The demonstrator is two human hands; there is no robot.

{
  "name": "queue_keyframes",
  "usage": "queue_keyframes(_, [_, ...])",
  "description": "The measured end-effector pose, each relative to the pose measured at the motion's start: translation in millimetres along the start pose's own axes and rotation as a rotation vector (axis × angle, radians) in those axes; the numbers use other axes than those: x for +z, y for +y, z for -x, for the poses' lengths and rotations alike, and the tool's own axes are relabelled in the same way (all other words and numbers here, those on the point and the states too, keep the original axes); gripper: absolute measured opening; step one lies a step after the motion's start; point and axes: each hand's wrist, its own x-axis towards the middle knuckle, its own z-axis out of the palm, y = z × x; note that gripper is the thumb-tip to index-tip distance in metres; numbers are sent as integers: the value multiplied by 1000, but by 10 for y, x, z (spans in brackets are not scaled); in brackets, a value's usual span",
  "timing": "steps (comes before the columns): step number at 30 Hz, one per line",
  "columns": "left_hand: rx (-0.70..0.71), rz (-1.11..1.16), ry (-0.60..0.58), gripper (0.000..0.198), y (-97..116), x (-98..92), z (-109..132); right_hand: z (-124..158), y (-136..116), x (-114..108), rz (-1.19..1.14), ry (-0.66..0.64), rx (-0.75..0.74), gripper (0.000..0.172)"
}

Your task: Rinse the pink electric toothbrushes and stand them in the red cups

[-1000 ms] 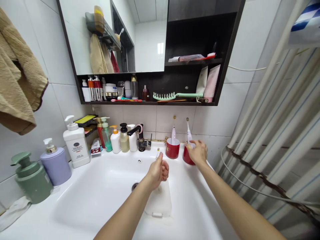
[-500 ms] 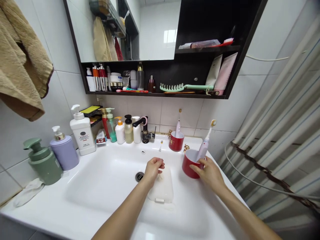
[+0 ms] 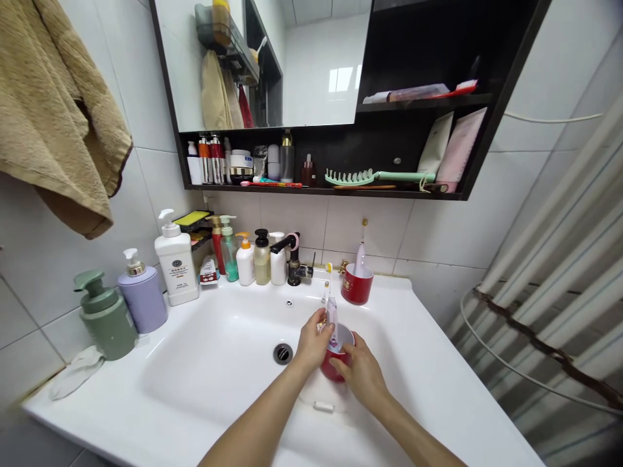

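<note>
Right hand [image 3: 365, 375] clamped on the near red cup [image 3: 329, 371], fingers on its right side and front. Left hand [image 3: 310, 342] is at the cup's left, thumb against the handle of the near toothbrush [image 3: 333, 319]; can't tell if it actually grips it. Brush stands in the cup, head up, slight lean. Cup is over the basin [image 3: 209, 370], right of the drain [image 3: 283, 353]; a whitish flat piece [image 3: 311, 394] lies in the basin just below it in view.

Further out: far red cup [image 3: 357, 289] on the basin's back ledge, far toothbrush [image 3: 360, 259] upright in it. Black faucet [image 3: 294, 259] left of that cup. Row of pump bottles left of the faucet, incl. one with an orange top [image 3: 246, 263]. Down the left side: white pump bottle [image 3: 178, 272], purple dispenser [image 3: 143, 301], green dispenser [image 3: 108, 324], white cloth [image 3: 78, 375] on the desk [image 3: 73, 421].

Above: dark cabinet [image 3: 341, 146] with mirror; green hairbrush [image 3: 351, 177] on its lower shelf. Brown towel [image 3: 63, 123] hangs upper left. Striped curtain [image 3: 549, 259] at right.
</note>
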Motion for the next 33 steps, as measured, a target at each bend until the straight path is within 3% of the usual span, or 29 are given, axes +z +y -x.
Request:
queue_keyframes(5, [-55, 38, 47, 45, -63, 50, -185, -49, 20, 61, -2, -34, -12, 11])
queue_keyframes(10, [-55, 75, 60, 34, -39, 160, -357, -26, 53, 91, -13, -55, -14, 15])
queue_keyframes(13, [-24, 138, 156, 27, 121, 141, -385, -46, 47, 46, -67, -12, 2, 22])
queue_keyframes(18, [127, 372, 271, 27, 625, -20, -257, -91, -103, -200, -258, 122, -14, 42])
queue_keyframes(21, [2, 548, 217, 24, 769, -50, -114, -1, -243, -355, -462, -42, 9, 43])
queue_keyframes(24, [-173, 704, 111, 18, 707, -43, -30, 172, -333, -411, -691, -351, 92, 24])
queue_keyframes(26, [-245, 775, 70, 16, 618, -51, -30, 276, -347, -392, -833, -490, 180, 22])
queue_keyframes(29, [-300, 804, 82, 13, 504, -76, -78, 331, -318, -331, -931, -526, 261, 25])
queue_keyframes(33, [-274, 781, 187, 11, 437, -83, -133, 276, -257, -261, -835, -507, 240, 29])
